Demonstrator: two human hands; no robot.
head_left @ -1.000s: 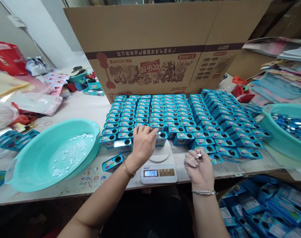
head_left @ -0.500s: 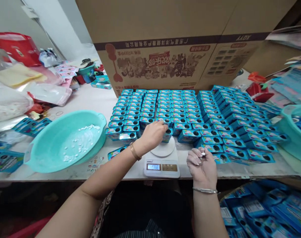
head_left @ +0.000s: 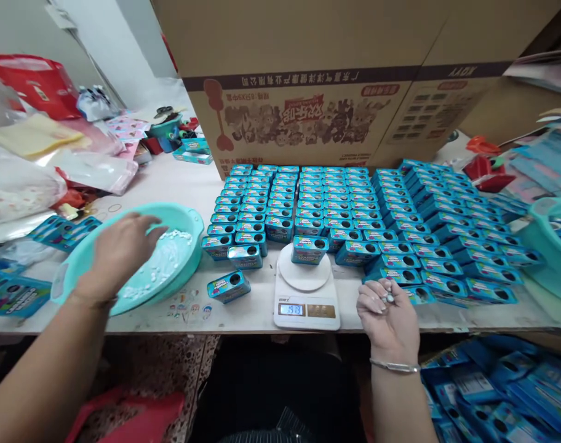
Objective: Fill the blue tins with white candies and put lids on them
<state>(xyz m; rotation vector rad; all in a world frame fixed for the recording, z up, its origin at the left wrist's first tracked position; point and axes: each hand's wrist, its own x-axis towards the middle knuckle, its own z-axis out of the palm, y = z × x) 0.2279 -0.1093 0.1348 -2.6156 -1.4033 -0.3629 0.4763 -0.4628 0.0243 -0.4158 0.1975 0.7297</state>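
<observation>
My left hand (head_left: 126, 246) is over the turquoise basin (head_left: 195, 231), thumb and fingers apart, with nothing visible in it. Loose small white candies (head_left: 176, 240) lie on the basin's bottom. Palm up beside the scale, my right hand (head_left: 384, 311) has its fingers curled round a few white candies (head_left: 390, 294). The white digital scale (head_left: 306, 320) has a lit display that seems to read 1919. On its round plate stands a blue printed box (head_left: 309, 249) with a dark hole in the top. Another blue box (head_left: 229, 286) sits at an angle left of the scale.
Rows of blue boxes (head_left: 336, 206) fill the table behind the scale and to the right. A large cardboard carton (head_left: 308, 37) stands behind them. More blue boxes (head_left: 502, 394) lie low at the right. A second turquoise basin (head_left: 545, 258) is at the right edge.
My left hand has left the box on the scale and moved left over the basin. The display's number has gone up. My right hand stays curled, almost in place.
</observation>
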